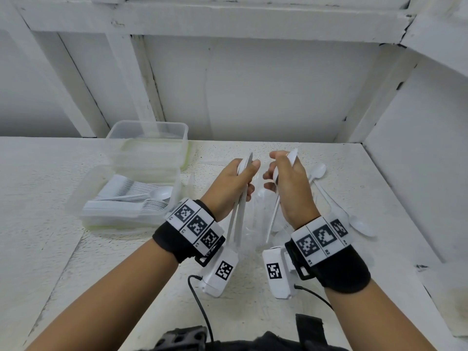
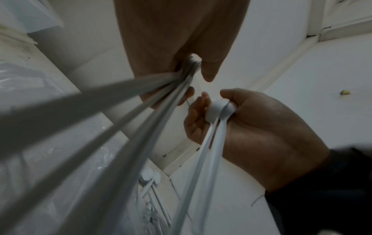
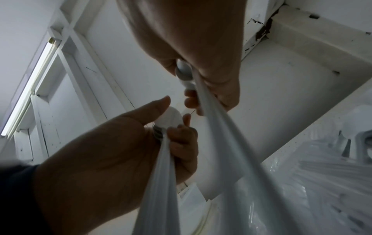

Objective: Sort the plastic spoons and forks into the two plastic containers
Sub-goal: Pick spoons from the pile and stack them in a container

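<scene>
My left hand (image 1: 243, 181) grips a bundle of white plastic utensils (image 1: 245, 165), heads up and handles hanging down past the wrist. In the right wrist view a spoon bowl lies on the outside of that bundle (image 3: 168, 120). Close to its right, my right hand (image 1: 281, 176) grips a few white spoons (image 1: 291, 157) the same way, and their bowls (image 2: 219, 111) show in the left wrist view. Both hands hover above the table, a small gap apart. At the left, the near clear container (image 1: 83, 216) holds stacked forks with one spoon (image 1: 157, 192) on top. Behind it stands a second clear container (image 1: 149, 138).
Loose white spoons (image 1: 317, 171) lie on the table right of my hands, another (image 1: 359, 224) nearer the right wall. Crinkled clear plastic wrap (image 1: 260, 216) lies under the hands. White walls close in behind and on the right. Cables hang from the wrist cameras.
</scene>
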`<state>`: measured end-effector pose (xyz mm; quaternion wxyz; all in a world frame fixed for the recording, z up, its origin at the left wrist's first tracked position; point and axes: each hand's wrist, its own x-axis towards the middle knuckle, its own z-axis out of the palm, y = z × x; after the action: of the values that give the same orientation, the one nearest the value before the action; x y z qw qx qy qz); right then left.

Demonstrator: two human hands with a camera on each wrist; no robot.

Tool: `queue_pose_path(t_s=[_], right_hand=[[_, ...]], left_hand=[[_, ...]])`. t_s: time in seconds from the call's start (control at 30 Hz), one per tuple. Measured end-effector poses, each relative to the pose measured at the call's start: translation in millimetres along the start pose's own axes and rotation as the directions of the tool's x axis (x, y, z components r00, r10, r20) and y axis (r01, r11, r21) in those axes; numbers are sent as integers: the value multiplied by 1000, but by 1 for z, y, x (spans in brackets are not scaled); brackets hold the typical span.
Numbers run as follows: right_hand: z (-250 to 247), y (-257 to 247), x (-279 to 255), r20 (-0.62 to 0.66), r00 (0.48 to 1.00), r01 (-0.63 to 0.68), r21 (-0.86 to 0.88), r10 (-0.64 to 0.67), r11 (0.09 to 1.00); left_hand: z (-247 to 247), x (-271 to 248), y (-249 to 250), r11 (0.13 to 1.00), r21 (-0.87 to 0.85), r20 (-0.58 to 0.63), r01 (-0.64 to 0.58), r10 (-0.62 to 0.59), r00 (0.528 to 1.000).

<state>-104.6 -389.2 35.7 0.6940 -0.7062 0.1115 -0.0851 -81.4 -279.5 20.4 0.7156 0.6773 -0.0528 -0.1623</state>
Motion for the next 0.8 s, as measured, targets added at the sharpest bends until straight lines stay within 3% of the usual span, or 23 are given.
queue_pose_path(t_s=[0.1,0.2,0.5,0.63,0.8], right_hand=[[3,1,-2,-20,1000,-2,-34,1,999],[8,2,-3,41,999,-33,-64,35,997],[13,0,-8,118,993,-21,-105,33,994],[3,-2,-6,142,986,-76,-116,92,990],[12,-4,-10,190,975,-78,-188,114,979]], left_hand=[[2,-3,0,999,32,22,-36,36,999],[5,-3,-2,993,73,44,-88,85,995],[-2,-2,-2,991,80,109,-111,102,989],[-8,-3,-2,999,-42,46,-29,30,998],[-4,-7,-2,992,-128,111,-15,29,993]])
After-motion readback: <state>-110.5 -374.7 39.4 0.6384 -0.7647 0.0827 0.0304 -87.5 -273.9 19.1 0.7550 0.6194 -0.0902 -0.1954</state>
